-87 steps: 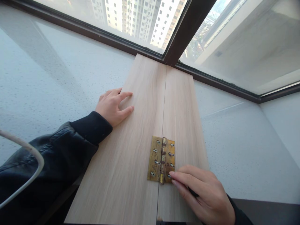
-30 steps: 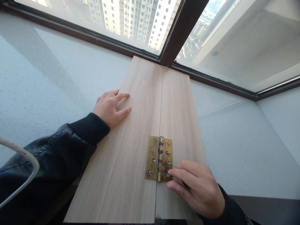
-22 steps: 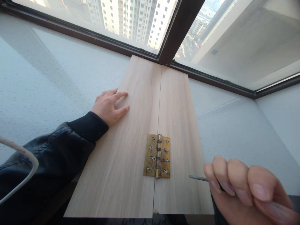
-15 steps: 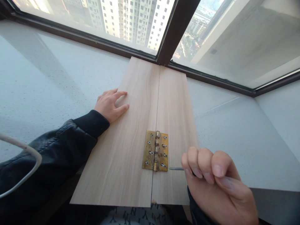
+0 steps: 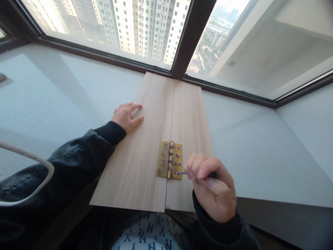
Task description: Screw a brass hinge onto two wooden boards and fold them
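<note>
Two pale wooden boards lie side by side, the wider left board [image 5: 135,166] and the narrower right board [image 5: 188,118]. A worn brass hinge [image 5: 170,160] spans the seam between them, with screws in both leaves. My left hand [image 5: 127,116] rests on the left board's edge, its thumb and fingers spread. In my right hand [image 5: 212,184] is a screwdriver [image 5: 182,173], mostly hidden by the closed fingers. Its thin metal shaft points left, and the tip is at the lowest screw of the hinge's right leaf.
The boards lie on a white speckled sill [image 5: 260,146] and reach the dark window frame [image 5: 179,45]. A white cable [image 5: 39,159] loops at the left, in front of my sleeve. At the far left edge is a small brownish object [image 5: 2,77], partly cut off.
My right hand has moved left and away from me, bringing the screwdriver tip from beside the hinge onto its lowest right screw. The view has shifted slightly; my left hand stays put.
</note>
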A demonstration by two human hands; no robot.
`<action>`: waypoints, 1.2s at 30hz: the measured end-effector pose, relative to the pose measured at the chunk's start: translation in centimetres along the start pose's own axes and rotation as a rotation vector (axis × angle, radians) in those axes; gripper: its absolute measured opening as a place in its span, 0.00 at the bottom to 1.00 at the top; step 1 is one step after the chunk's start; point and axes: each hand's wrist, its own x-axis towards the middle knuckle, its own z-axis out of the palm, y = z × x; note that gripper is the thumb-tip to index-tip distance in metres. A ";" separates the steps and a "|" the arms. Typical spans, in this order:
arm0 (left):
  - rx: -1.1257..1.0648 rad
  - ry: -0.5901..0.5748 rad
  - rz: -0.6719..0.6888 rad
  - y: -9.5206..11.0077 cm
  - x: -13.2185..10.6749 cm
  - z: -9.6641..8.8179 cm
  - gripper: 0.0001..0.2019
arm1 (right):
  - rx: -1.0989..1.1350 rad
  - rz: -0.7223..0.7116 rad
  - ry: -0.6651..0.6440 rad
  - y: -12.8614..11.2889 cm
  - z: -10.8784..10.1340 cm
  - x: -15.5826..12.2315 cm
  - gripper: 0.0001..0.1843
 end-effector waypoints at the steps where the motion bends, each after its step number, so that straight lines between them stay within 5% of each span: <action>1: -0.007 0.011 0.007 -0.1 0.0 0.1 0.27 | -0.011 0.002 -0.014 0.0 0.0 -0.1 0.11; 8: -0.063 0.208 0.031 -0.2 -0.4 0.0 0.22 | 0.007 0.039 -0.087 -0.3 -0.3 0.0 0.08; 15: -0.122 0.356 0.025 -0.2 -3.3 -0.7 0.11 | 0.161 0.053 -0.116 -0.1 -0.9 0.7 0.11; 24: -0.226 0.273 -0.024 0.0 -5.3 -0.6 0.25 | 0.215 0.062 -0.119 0.3 -1.3 0.9 0.11; 36: -0.289 0.294 -0.055 1.1 -5.8 -1.4 0.25 | 0.250 0.034 -0.119 0.3 -1.0 1.1 0.11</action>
